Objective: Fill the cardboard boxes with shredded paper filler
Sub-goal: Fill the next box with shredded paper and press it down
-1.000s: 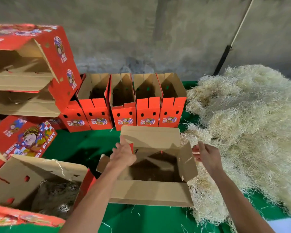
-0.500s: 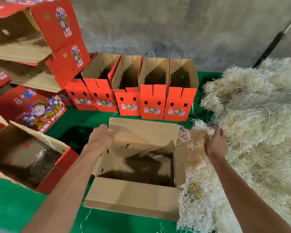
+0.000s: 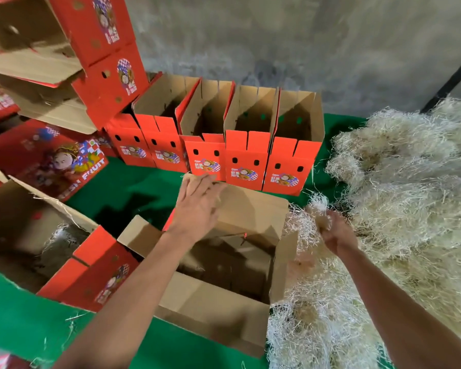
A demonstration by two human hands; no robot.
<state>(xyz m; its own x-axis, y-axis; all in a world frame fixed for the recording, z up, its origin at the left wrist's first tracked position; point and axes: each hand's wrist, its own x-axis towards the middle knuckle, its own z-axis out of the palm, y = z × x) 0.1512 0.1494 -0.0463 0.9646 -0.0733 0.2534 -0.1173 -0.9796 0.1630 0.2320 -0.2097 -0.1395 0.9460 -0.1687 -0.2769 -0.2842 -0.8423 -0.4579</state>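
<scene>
We grab filler for the open box in front of us.

Our left hand (image 3: 197, 206) lies with fingers spread and fairly straight on the far flap of the open cardboard box (image 3: 224, 267), which we judge keeps the flap back so the mouth stays clear. Our right hand (image 3: 336, 234) is curled around a tuft of shredded paper filler (image 3: 410, 187), just beside the box's right flap; the pile lies on the right of the green table (image 3: 133, 187), within easy reach for scooping. This box looks empty inside. One more open box (image 3: 37, 241) at the left already holds some filler. Five upright red boxes (image 3: 246, 145) stand in a row behind, flaps up, apparently waiting their turn.
</scene>
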